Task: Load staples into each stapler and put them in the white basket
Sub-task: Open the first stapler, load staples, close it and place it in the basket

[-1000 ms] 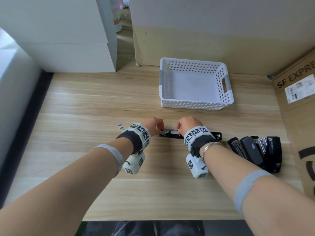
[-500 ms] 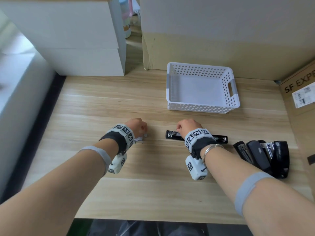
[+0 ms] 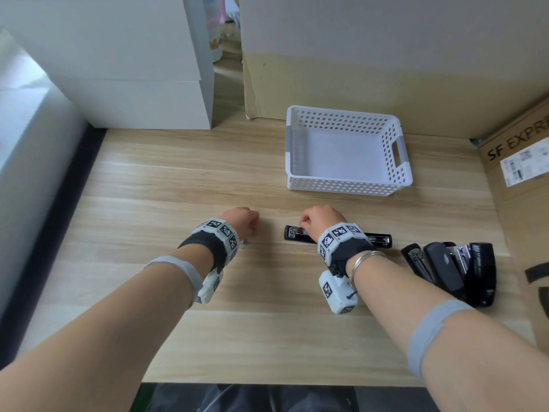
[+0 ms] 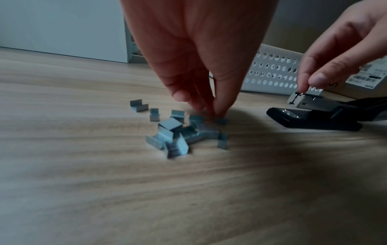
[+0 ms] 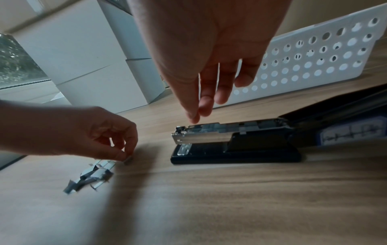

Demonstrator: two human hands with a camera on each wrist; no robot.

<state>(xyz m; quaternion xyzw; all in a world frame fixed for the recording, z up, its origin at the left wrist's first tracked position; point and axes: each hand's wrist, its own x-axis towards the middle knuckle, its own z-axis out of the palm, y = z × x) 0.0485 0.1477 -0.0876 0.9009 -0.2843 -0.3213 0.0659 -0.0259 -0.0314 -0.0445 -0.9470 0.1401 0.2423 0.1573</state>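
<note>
A black stapler (image 3: 380, 239) lies opened flat on the wooden table, its metal magazine (image 5: 209, 132) exposed. My right hand (image 3: 303, 230) is over the magazine's front end, thumb and forefinger pinching a short staple strip (image 4: 314, 90) that sits there. To the left lies a loose pile of staple strips (image 4: 178, 132). My left hand (image 4: 213, 112) reaches down at the pile's far edge and pinches a small staple piece (image 5: 127, 159). The white basket (image 3: 344, 185) stands behind the stapler with nothing in it.
Several more black staplers (image 3: 451, 269) are bunched at the right, beside a cardboard box (image 3: 523, 203). White boxes (image 3: 133, 84) stand at the back left, and a cardboard panel (image 3: 386, 84) rises behind the basket.
My left hand has left the stapler and moved left to the staple pile. The right hand has stayed at the magazine's front end.
</note>
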